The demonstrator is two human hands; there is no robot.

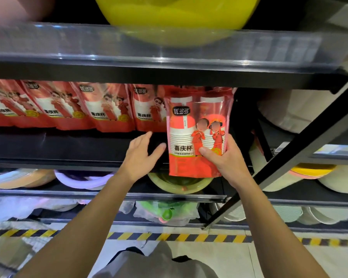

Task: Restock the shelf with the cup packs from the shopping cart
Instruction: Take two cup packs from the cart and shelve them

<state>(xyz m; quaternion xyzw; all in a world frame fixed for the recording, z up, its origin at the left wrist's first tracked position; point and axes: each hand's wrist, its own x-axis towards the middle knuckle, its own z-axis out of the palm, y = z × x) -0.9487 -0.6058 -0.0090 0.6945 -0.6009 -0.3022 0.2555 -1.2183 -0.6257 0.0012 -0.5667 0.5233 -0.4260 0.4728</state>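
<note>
My right hand (228, 159) grips a red and white cup pack (189, 125) by its lower right corner, holding it upright at the front edge of the black shelf (68, 149). The pack stands at the right end of a row of several matching cup packs (100, 109) that lean along the shelf. My left hand (141, 155) hovers just left of the held pack, fingers spread, holding nothing. The shopping cart is not in view.
A yellow basin (169, 19) sits on the shelf above, behind a clear plastic rail (269, 49). Plastic basins (179, 183) and bowls fill the lower shelves. A black diagonal brace (289, 157) crosses on the right. Yellow-black hazard tape (179, 236) marks the floor.
</note>
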